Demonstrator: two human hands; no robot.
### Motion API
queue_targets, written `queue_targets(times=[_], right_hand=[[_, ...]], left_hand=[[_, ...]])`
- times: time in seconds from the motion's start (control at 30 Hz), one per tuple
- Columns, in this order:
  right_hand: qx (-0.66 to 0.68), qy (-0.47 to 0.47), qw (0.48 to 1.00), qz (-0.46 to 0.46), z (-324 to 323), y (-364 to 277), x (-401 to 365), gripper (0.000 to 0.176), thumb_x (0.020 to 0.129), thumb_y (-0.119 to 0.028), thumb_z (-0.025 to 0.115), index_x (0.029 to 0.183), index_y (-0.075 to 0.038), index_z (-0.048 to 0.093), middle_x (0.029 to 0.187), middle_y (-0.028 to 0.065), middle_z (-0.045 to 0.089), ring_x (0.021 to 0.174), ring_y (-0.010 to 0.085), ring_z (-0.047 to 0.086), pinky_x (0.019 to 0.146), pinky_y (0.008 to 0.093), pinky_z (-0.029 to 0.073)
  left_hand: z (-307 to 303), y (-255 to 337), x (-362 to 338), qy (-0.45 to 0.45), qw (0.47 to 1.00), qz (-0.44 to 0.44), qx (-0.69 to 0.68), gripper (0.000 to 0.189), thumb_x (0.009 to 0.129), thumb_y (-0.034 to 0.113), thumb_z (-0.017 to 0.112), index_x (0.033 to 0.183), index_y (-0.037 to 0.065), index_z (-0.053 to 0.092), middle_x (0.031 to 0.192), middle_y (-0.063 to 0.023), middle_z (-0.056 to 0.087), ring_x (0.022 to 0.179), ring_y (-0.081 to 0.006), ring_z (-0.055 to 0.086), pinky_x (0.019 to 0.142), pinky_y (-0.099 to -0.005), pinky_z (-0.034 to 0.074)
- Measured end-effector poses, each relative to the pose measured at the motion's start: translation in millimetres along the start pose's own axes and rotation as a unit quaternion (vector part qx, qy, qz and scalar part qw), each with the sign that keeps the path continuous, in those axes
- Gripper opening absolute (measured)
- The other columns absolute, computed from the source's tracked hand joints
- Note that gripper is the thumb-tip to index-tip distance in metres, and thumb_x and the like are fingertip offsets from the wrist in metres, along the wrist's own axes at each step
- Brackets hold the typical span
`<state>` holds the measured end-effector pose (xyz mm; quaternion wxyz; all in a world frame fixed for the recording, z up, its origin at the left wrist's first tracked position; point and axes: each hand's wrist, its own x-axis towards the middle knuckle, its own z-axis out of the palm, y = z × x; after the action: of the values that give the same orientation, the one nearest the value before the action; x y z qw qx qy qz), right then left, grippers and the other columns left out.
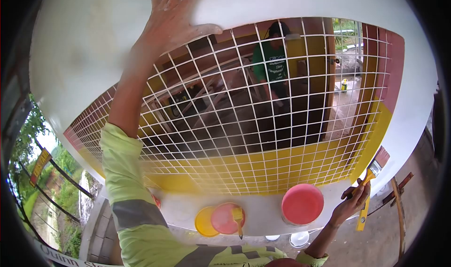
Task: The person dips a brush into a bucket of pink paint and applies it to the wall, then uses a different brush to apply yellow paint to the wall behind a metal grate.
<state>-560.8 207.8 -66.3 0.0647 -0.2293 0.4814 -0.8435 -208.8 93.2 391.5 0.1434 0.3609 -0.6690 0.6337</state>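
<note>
My left hand (pixel 171 20) is raised and pressed flat, fingers spread, against the white wall (pixel 89 46) above a window covered by a white wire grille (pixel 244 126). My right hand (pixel 353 202) is low at the right, gripping a paintbrush (pixel 371 175) with a yellow handle and reddish bristles that point up toward the white wall edge. On the white sill (pixel 263 210) below stand a pink paint bucket (pixel 302 204), a pink lid (pixel 224 218) with a second yellow brush (pixel 238 217) lying across it, and a yellow lid (pixel 204 222).
Behind the grille a person in a green shirt (pixel 273 62) stands in a room with yellow and red walls. A doorway (pixel 345 79) opens at the right. White containers (pixel 299 239) sit below the sill. A railing and greenery (pixel 42 182) lie to the left.
</note>
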Motion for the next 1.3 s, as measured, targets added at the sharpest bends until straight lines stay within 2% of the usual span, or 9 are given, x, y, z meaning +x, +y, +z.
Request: queue_targets(times=[0.13,0.23,0.43,0.8,0.87,0.93,0.97,1.13,1.3], right_hand=[[-0.015,0.005,1.000,-0.013,2,12,8,0.036,0.107,-0.028,0.048,0.133,-0.005,0.055,0.110,0.0109,0.068,0.053,0.0041,0.044,0.044,0.0197,0.030],[-0.020,0.037,0.999,0.007,6,17,10,0.041,0.106,-0.032,0.049,0.134,-0.002,0.056,0.091,0.0055,0.065,0.056,0.0060,0.036,0.050,0.0237,0.026],[-0.017,0.035,0.999,0.007,5,24,17,0.042,0.107,-0.033,0.048,0.134,-0.002,0.056,0.078,0.0024,0.056,0.057,0.0063,0.035,0.051,0.0244,0.025],[-0.051,0.087,0.995,0.023,-36,14,17,0.045,0.106,-0.034,0.049,0.136,0.000,0.054,0.103,0.0074,0.068,0.057,0.0067,0.034,0.052,0.0237,0.028],[-0.049,0.099,0.994,0.022,-53,11,16,0.046,0.106,-0.033,0.049,0.136,0.001,0.053,0.107,0.0091,0.068,0.056,0.0066,0.036,0.051,0.0232,0.029],[-0.039,0.105,0.994,0.005,-68,4,11,0.045,0.106,-0.032,0.049,0.135,0.003,0.051,0.111,0.0115,0.067,0.055,0.0061,0.040,0.048,0.0224,0.030],[-0.036,0.112,0.993,0.010,-79,5,8,0.045,0.106,-0.032,0.049,0.136,0.002,0.051,0.109,0.0097,0.067,0.057,0.0065,0.038,0.050,0.0227,0.029],[-0.039,0.165,0.985,-0.005,-116,-15,3,0.043,0.107,-0.031,0.048,0.137,-0.001,0.052,0.113,0.0051,0.064,0.063,0.0076,0.036,0.054,0.0235,0.029],[0.006,0.241,0.970,-0.021,-162,-21,2,0.042,0.106,-0.031,0.049,0.138,-0.003,0.051,0.114,0.0039,0.063,0.066,0.0082,0.037,0.056,0.0236,0.030]], left_hand=[[4,9,14,0.029,0.999,-0.004,-0.013,0.135,0.068,0.092,0.049,0.158,0.000,0.007,0.164,-0.0249,0.002,0.153,-0.0386,-0.004,0.122,-0.0586,-0.004],[0,13,22,0.038,0.999,0.003,0.006,0.138,0.066,0.095,0.048,0.158,0.001,0.004,0.164,-0.0242,0.001,0.153,-0.0378,-0.004,0.122,-0.0583,-0.004],[-5,24,36,0.039,0.999,0.024,0.014,0.139,0.065,0.096,0.044,0.158,0.003,0.003,0.165,-0.0217,0.000,0.153,-0.0355,-0.004,0.123,-0.0576,-0.005],[2,70,89,0.099,0.991,0.072,-0.060,0.125,0.073,0.086,0.054,0.160,0.008,0.007,0.165,-0.0213,0.003,0.154,-0.0349,-0.001,0.123,-0.0576,-0.003],[-2,92,105,0.038,0.981,0.017,-0.187,0.047,0.089,0.048,0.055,0.115,0.009,0.049,0.109,-0.0138,0.047,0.115,-0.0288,0.043,0.116,-0.0522,0.021],[-4,117,137,0.119,0.972,0.045,-0.200,0.042,0.091,0.044,0.057,0.115,0.009,0.053,0.109,-0.0143,0.050,0.115,-0.0293,0.046,0.116,-0.0528,0.022],[-2,130,169,0.227,0.958,0.095,-0.147,0.076,0.085,0.059,0.059,0.136,0.009,0.036,0.136,-0.0186,0.030,0.134,-0.0329,0.026,0.119,-0.0562,0.011],[-65,317,177,0.301,0.879,0.105,-0.356,0.054,0.091,0.050,0.055,0.126,0.010,0.048,0.119,-0.0153,0.046,0.120,-0.0326,0.042,0.115,-0.0543,0.022],[-147,509,99,0.268,0.695,0.213,-0.632,0.037,0.097,0.042,0.052,0.116,0.011,0.061,0.103,-0.0119,0.062,0.106,-0.0323,0.058,0.111,-0.0525,0.032]])
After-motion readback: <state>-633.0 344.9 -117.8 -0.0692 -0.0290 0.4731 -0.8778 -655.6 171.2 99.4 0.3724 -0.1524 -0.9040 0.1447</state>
